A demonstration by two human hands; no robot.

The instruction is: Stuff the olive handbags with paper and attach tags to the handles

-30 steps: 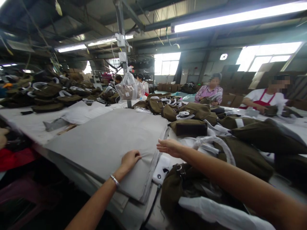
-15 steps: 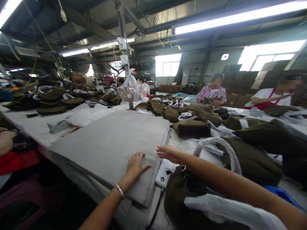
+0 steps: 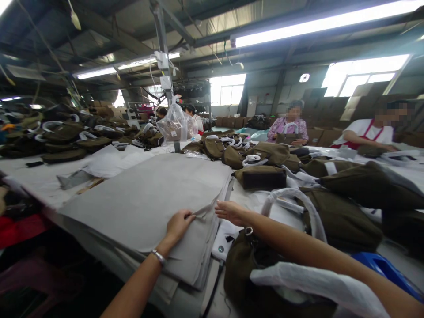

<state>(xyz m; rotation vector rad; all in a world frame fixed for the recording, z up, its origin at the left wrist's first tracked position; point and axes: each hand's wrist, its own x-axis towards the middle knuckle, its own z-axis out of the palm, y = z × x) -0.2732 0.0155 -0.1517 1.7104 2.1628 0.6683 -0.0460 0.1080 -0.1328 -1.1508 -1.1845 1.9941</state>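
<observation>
A stack of large grey paper sheets (image 3: 132, 194) lies on the table in front of me. My left hand (image 3: 179, 225) is closed on the top sheet near its right side, and the paper creases and lifts at the fingertips. My right hand (image 3: 230, 212) is beside the stack's right edge, fingers stretched out and holding nothing. Below my right forearm sits an olive bag (image 3: 241, 274) with a white-wrapped handle (image 3: 311, 282). A white device (image 3: 223, 243) with a black cable is between the stack and this bag.
Olive bags (image 3: 261, 176) with wrapped handles cover the table's right side; another pile (image 3: 62, 137) is at the far left. A clear plastic bag (image 3: 175, 123) hangs on a post. A blue object (image 3: 384, 269) lies at right. Several people are beyond the table.
My left hand has gone from lying flat with fingers spread to gripping the top sheet, which is now creased and raised. My right hand has stayed beside the stack. The view has shifted slightly.
</observation>
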